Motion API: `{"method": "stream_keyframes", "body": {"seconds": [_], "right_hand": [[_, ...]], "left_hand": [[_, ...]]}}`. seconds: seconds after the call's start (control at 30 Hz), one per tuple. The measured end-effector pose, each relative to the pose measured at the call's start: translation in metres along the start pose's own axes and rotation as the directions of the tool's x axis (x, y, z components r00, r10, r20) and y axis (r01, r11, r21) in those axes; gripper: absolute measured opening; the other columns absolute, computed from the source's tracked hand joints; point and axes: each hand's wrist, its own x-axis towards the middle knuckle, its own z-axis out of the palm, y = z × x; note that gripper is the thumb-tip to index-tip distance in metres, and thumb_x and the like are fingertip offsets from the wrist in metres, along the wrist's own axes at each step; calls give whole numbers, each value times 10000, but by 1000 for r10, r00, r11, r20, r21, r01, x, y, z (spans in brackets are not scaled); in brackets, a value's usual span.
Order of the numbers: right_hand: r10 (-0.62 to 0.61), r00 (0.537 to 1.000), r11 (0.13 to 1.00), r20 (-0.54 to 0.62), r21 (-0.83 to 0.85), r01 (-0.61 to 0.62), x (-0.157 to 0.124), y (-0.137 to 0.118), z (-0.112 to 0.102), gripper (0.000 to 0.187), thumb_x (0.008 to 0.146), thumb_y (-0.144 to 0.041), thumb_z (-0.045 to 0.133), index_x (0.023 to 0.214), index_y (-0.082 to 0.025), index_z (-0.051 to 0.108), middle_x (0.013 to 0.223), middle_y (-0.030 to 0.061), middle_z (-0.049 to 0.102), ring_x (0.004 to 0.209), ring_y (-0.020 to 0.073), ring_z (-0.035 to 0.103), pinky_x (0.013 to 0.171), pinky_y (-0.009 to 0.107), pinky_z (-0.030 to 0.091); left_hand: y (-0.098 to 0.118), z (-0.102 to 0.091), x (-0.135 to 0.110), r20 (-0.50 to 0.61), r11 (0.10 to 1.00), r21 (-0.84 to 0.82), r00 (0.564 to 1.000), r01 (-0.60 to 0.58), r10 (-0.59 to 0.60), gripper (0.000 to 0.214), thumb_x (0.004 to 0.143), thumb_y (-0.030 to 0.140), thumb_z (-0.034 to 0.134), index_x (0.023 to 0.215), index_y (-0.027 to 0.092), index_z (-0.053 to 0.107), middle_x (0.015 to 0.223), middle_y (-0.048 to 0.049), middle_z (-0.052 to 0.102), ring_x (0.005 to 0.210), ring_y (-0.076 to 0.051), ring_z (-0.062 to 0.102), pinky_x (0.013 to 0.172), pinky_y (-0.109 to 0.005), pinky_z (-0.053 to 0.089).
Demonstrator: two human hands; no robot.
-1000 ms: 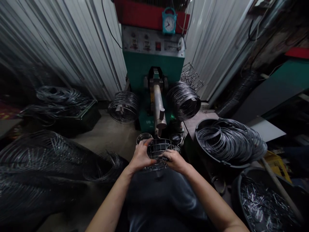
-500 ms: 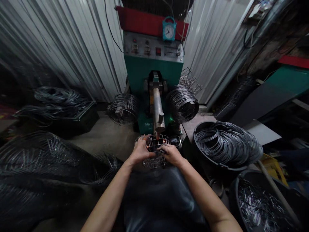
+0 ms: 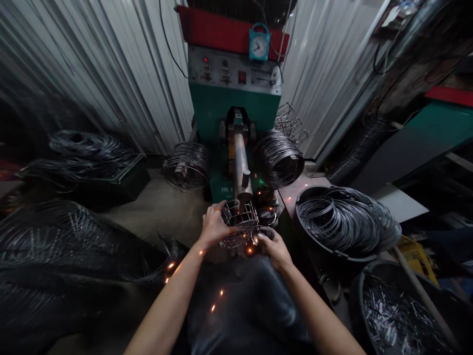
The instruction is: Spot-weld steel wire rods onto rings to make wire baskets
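A small round wire basket [image 3: 239,223] sits under the metal arm [image 3: 241,167] of a green welding machine [image 3: 234,103]. My left hand [image 3: 213,226] grips the basket's left side, fingers wrapped on the rim. My right hand [image 3: 274,246] is at the basket's lower right edge, fingers curled against the wires. Orange sparks scatter around the basket and over my dark apron [image 3: 244,305].
A black tub of wire rings [image 3: 343,222] stands to the right, with another tub of short wire pieces [image 3: 402,320] nearer. Wire coils [image 3: 281,158] hang beside the machine. Stacks of wire frames [image 3: 62,236] fill the left floor. Corrugated metal walls stand behind.
The basket has tilted and moved up under the machine's arm. Sparks now fly around it. My right hand has dropped to its lower right edge.
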Motion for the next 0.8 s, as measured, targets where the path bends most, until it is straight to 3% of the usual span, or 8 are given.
{"method": "stream_keyframes", "body": {"seconds": [0.03,0.1,0.27,0.4,0.5,0.6,0.7,0.8], "right_hand": [[93,996,994,-2,63,-93,-6,13,-8,318,663,-399,660,863,-160,599,613,-21,567,502,110,512,487,231,432],[133,989,990,-60,55,-130,-19,41,-24,351,661,-433,638,881,-163,590,631,-10,573,505,118,519,492,243,441],[-164,976,926,-144,-363,102,-42,97,-47,348,746,-415,544,1025,-206,539,956,81,633,910,219,603,818,385,484],[-187,977,904,-102,-407,131,-43,110,-52,257,787,-432,466,902,-215,542,834,66,633,818,216,615,781,385,499],[-122,965,967,-232,-247,62,-37,105,-56,254,763,-442,514,867,-213,551,763,35,627,735,187,608,730,350,510],[102,930,990,-353,125,-61,-32,94,-62,295,671,-422,637,851,-204,554,678,-8,602,573,137,574,551,274,506],[304,919,890,-253,420,-178,-29,79,-67,303,602,-328,715,836,-189,582,590,-41,550,479,104,532,411,205,447],[388,914,794,-121,547,-265,-23,64,-69,225,620,-240,707,812,-180,608,575,-41,540,473,94,535,404,193,455]], "left_hand": [[-1,1,0,-8,1000,-10,1000,13,-13,936,446,450,796,1268,205,421,1181,-105,498,1135,-309,460,941,-448,390],[-3,2,3,-8,998,-51,999,40,-40,938,452,461,792,1270,201,414,1191,-111,492,1153,-310,449,944,-446,388],[-7,1,15,-14,996,-69,998,58,-59,913,467,455,779,1258,161,428,1174,-148,503,1143,-337,454,918,-467,397],[-8,1,21,-34,995,-53,996,82,-84,910,450,459,783,1249,189,439,1188,-141,504,1139,-333,465,914,-458,402],[-7,1,24,-25,997,-43,997,71,-72,897,455,484,778,1239,193,451,1178,-136,515,1131,-328,479,910,-448,410],[-5,-1,27,3,997,-54,998,63,-63,905,458,493,781,1242,187,449,1146,-137,536,1118,-329,493,908,-449,413],[-8,-5,25,27,994,-96,998,56,-54,959,462,508,783,1280,175,410,1227,-164,495,1192,-350,434,973,-490,356],[-25,-3,7,-8,965,-249,996,82,-86,1055,470,529,781,1346,186,302,1361,-173,378,1283,-345,339,1038,-503,291]]}}
